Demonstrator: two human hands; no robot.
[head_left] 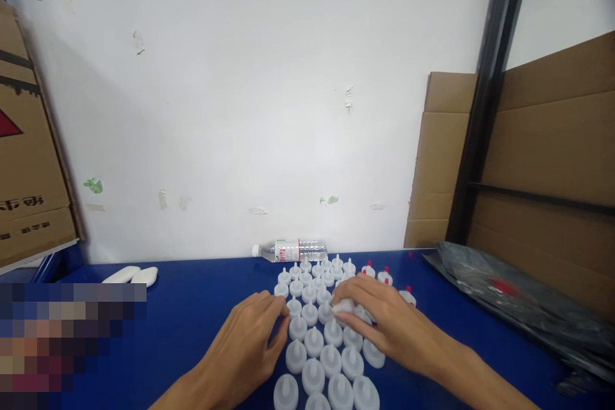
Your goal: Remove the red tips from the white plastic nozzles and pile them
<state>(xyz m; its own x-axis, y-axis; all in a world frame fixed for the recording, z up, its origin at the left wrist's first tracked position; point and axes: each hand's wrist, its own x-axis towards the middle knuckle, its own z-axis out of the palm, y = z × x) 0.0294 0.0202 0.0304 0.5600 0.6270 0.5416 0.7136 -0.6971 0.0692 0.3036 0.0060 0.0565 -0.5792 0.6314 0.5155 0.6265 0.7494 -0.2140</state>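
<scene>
White spouted pieces [341, 392], hands [250, 336] [389, 320], red-marked bottle label [287, 250], black-lettered carton [36, 147]

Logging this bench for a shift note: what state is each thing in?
Spouted white pieces: mostly upright
Red-tipped pieces: upright
Right hand: closed on one white piece
Left hand: fingers bent, grip unclear
Bottle: on its side, capped
Dark plastic: lying crumpled
Two white objects: lying down
Cardboard box: open or shut unclear
</scene>
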